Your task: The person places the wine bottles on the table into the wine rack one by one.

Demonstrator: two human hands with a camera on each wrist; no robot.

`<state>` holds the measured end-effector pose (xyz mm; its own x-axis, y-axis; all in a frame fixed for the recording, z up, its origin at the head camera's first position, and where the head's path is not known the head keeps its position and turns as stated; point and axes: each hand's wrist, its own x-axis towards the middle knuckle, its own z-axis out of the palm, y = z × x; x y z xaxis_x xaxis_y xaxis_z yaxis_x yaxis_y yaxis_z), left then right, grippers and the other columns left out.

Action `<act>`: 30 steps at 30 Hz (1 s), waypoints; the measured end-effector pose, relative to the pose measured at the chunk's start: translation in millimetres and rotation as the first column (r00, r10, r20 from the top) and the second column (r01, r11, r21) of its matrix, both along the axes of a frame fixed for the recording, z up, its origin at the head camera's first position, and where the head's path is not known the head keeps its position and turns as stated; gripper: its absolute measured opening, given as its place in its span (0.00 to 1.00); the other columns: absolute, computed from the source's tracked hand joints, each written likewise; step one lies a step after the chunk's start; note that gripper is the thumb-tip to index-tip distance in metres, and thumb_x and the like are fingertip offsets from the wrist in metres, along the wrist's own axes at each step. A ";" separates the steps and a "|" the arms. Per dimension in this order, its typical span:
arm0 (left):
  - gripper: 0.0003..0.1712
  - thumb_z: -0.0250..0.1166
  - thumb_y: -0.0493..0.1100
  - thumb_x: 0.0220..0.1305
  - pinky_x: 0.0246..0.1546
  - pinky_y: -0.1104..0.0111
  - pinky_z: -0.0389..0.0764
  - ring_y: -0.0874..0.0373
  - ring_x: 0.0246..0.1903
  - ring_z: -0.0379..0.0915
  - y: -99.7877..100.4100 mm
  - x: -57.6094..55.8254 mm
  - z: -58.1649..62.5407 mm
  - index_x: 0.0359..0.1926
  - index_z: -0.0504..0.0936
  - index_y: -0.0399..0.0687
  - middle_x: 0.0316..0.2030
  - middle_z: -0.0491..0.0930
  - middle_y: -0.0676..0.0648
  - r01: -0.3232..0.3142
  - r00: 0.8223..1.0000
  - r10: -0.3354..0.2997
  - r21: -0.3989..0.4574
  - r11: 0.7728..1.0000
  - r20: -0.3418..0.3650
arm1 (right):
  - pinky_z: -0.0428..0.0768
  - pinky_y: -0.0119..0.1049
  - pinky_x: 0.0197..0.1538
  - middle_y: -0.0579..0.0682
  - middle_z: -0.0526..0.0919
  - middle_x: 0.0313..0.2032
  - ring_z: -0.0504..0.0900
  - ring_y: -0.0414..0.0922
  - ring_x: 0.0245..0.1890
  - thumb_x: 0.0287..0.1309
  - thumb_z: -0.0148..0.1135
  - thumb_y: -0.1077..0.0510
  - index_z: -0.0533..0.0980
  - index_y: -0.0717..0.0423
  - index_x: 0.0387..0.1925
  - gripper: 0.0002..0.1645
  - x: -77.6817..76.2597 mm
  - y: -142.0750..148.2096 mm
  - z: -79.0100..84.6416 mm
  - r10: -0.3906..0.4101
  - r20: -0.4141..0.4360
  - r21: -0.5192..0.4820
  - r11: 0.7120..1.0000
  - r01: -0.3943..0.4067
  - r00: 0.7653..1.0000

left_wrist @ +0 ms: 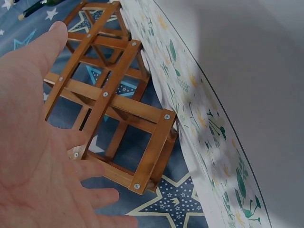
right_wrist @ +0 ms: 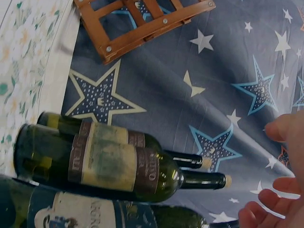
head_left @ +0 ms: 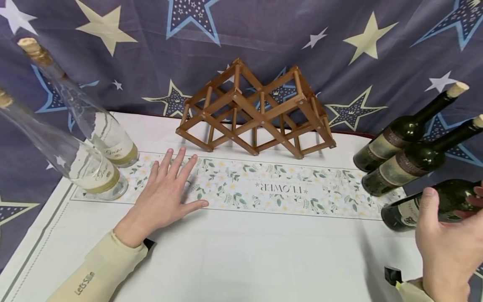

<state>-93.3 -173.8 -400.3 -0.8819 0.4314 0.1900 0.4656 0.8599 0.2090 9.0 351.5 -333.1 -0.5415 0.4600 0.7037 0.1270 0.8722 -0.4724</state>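
Observation:
My left hand (head_left: 166, 195) has its fingers spread over the flower-printed runner, with nothing held. In the left wrist view the same hand (left_wrist: 42, 142) overlaps the wooden wine rack (left_wrist: 107, 95). At the right edge, my right hand (head_left: 453, 239) is beside a dark wine bottle (head_left: 407, 212) with a pale label. Its thumb shows in front of the bottle, and some fingers show past its upper part. In the right wrist view the thumb and fingers (right_wrist: 256, 213) are apart, the fingertips close to that bottle's neck. Two green corked wine bottles (head_left: 405, 165) stand just behind it.
The folding lattice rack (head_left: 260, 121) stands at the back middle of the table. Two clear corked bottles (head_left: 98, 172) stand at the left. A floral runner (head_left: 241, 193) crosses the white tablecloth (head_left: 245, 256), and a star-patterned curtain (head_left: 271, 25) hangs behind.

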 end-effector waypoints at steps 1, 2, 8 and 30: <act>0.69 0.69 0.79 0.58 0.71 0.26 0.50 0.31 0.82 0.34 -0.3 0.0 -0.2 0.86 0.51 0.49 0.84 0.41 0.36 0.000 1.000 0.000 0.001 1.000 0.000 | 0.66 0.32 0.66 0.47 0.66 0.72 0.71 0.57 0.67 0.77 0.56 0.44 0.60 0.49 0.79 0.37 0.4 2.0 -0.7 -0.007 -0.007 0.006 1.000 0.007 1.000; 0.69 0.69 0.79 0.58 0.71 0.26 0.49 0.32 0.82 0.33 -0.5 0.3 0.0 0.86 0.51 0.49 0.84 0.41 0.36 0.000 1.000 0.000 0.003 1.000 0.001 | 0.66 0.33 0.66 0.46 0.66 0.72 0.72 0.57 0.67 0.77 0.56 0.44 0.61 0.48 0.79 0.36 0.3 3.8 -1.5 -0.016 -0.016 0.008 1.000 0.016 1.000; 0.69 0.71 0.78 0.57 0.71 0.27 0.51 0.30 0.81 0.37 -0.3 -0.1 -2.3 0.85 0.53 0.48 0.84 0.43 0.36 0.003 1.000 -0.003 0.005 1.000 0.000 | 0.66 0.30 0.62 0.40 0.71 0.70 0.77 0.44 0.55 0.78 0.55 0.44 0.65 0.42 0.77 0.32 -1.8 15.1 -4.9 -0.102 -0.047 -0.001 0.995 0.102 0.994; 0.66 0.72 0.75 0.58 0.71 0.28 0.53 0.30 0.81 0.39 -1.7 -1.6 -2.1 0.85 0.54 0.47 0.83 0.47 0.34 -0.005 1.000 0.005 0.008 1.000 0.023 | 0.65 0.55 0.72 0.63 0.68 0.72 0.69 0.59 0.68 0.85 0.36 0.38 0.64 0.58 0.79 0.38 -13.0 54.2 -12.6 -0.175 0.110 -0.022 0.984 0.178 0.978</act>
